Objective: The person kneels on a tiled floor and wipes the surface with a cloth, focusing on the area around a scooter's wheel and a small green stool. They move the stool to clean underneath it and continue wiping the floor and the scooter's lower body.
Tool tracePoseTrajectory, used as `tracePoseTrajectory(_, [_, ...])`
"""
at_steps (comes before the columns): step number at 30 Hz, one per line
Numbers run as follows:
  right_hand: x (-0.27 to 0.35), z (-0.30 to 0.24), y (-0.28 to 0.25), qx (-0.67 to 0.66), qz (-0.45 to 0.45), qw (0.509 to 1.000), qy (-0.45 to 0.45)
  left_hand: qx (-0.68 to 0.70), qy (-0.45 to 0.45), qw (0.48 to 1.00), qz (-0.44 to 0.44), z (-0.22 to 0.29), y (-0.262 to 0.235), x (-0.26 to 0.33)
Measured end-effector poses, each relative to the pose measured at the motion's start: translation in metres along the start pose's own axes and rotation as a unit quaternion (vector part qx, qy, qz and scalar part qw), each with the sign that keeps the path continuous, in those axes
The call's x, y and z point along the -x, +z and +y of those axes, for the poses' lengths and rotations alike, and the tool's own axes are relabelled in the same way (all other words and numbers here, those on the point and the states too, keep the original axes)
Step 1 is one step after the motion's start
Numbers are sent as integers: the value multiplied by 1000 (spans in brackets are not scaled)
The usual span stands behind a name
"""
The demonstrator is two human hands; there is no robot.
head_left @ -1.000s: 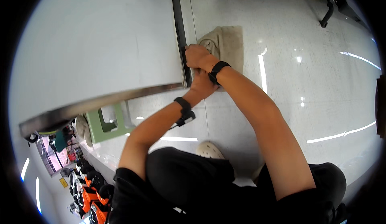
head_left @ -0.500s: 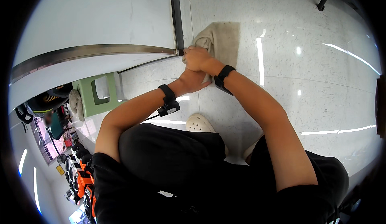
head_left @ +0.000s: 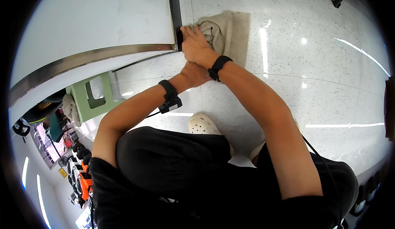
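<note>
My right hand (head_left: 196, 44) rests at the lower corner of a white panel (head_left: 103, 15), where its dark vertical edge strip (head_left: 174, 11) meets a metal bottom rail (head_left: 90, 59). Its fingers press into the left end of a crumpled beige cloth (head_left: 228, 31) lying on the speckled floor. My left hand (head_left: 194, 73) sits just under the right wrist, with its fingers hidden beneath that hand. Both wrists wear black bands. I am crouched, with my knees in black fabric below.
A light green plastic stool (head_left: 96, 98) stands to the left beside the rail, with a grey rag (head_left: 72, 107) next to it. My white clog (head_left: 203, 125) is on the glossy tiled floor (head_left: 321, 72). Orange and black items (head_left: 80, 179) line the lower left.
Both hands stay at the panel corner on the cloth. The view has tilted, so the panel sits higher in frame and more of the cloth and stool shows.
</note>
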State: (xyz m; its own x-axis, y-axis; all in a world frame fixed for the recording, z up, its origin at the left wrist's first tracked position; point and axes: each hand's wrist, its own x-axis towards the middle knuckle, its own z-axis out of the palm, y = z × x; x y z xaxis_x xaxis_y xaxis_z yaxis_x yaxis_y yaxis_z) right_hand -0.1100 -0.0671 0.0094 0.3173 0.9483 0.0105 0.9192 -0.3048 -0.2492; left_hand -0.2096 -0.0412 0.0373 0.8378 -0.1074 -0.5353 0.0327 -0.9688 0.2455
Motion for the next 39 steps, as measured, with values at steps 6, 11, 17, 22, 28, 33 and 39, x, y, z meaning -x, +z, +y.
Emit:
tracePoseTrajectory(6, [-17,7,17,66,13,997,45,-82,-31,995,-56,-2,-10,-4])
tracePoseTrajectory(11, [-49,36,-14,-4,-50,997,52,-122,21,992,34,-16,-10,-17])
tracePoseTrajectory(17, [-11,24,-5,-108,14,994,-31,-32,31,996,-82,-20,-10,-23])
tracePoseTrajectory(22, [5,14,-5,-92,-26,995,-16,56,-13,985,-160,8,-35,-22])
tracePoseTrajectory(28, [15,-9,5,-92,-2,995,40,166,25,986,-3,-24,30,-12])
tracePoseTrajectory(33, [-9,1,-1,-22,-23,999,37,27,4,997,-69,-12,-2,-13])
tracePoseTrajectory(39, [-19,16,8,41,46,997,34,-74,-30,995,-59,3,-22,-12])
